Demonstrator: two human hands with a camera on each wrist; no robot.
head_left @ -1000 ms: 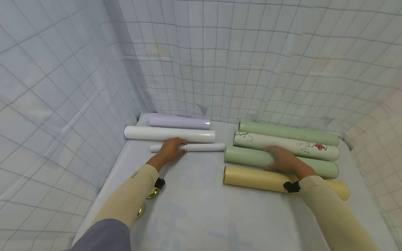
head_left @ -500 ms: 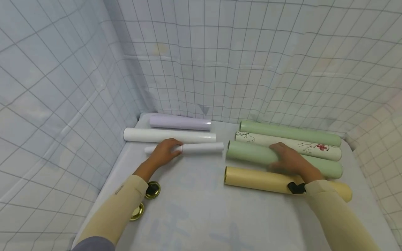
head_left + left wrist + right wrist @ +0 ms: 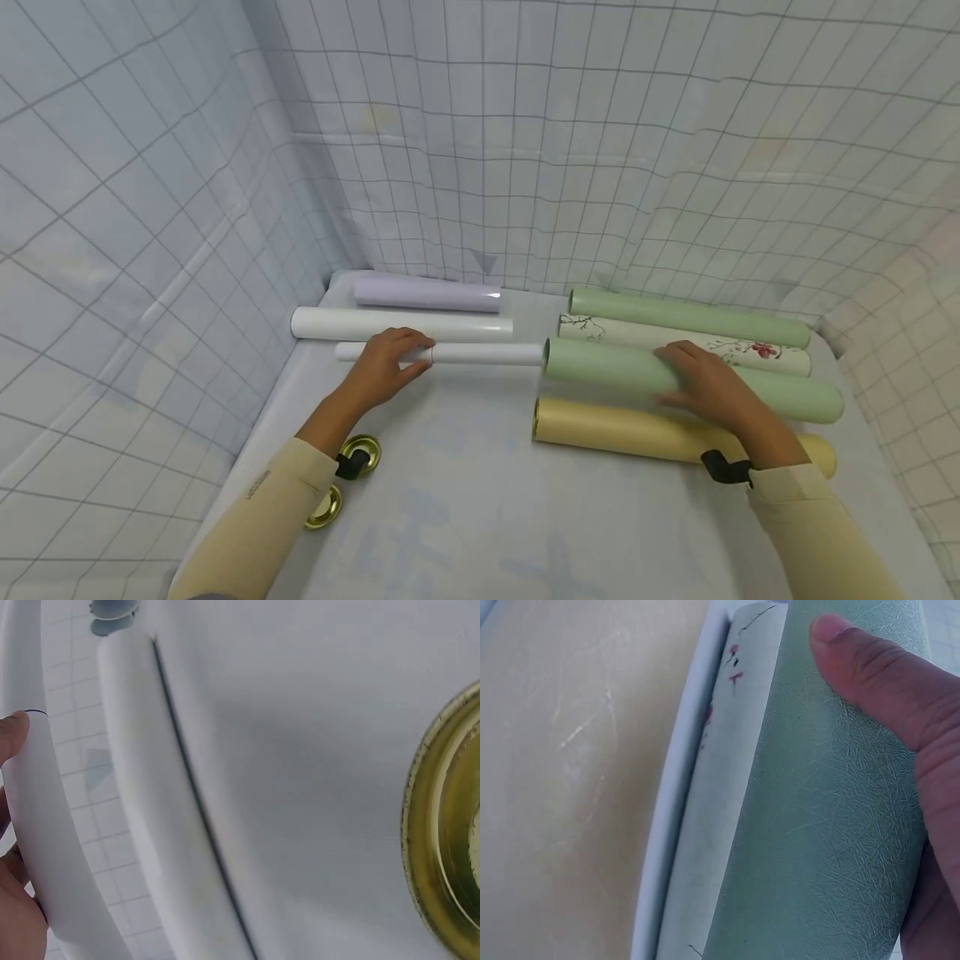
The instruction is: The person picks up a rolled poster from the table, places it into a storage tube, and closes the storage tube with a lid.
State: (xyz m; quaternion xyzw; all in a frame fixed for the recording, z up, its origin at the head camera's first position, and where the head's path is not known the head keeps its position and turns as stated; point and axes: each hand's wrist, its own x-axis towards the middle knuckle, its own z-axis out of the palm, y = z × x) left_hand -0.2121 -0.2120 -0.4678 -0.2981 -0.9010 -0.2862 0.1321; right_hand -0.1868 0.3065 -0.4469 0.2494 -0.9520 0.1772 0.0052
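Since a second ago the thin white roll has slid out from against the thicker white roll, and its right end now almost meets the left end of the near green roll, which has itself shifted slightly to the right. The left hand curls its fingers over the thin white roll near its middle, thumb on the near side; the left wrist view shows a fingertip and the palm against the roll's curved side. The right hand wraps over the near green roll, and the right wrist view shows its thumb pressed on the textured green surface with the palm behind it. This green roll lies toward the right side of the table, between the yellow roll on its near side and the flowered cream roll on its far side; the three lie close together, though the pictures do not show whether they touch. A second green roll lies along the far edge behind the flowered one. A lilac roll lies in the far left corner, just behind the thicker white roll. Two brass-coloured round caps sit near the table's left edge, beside the left forearm.
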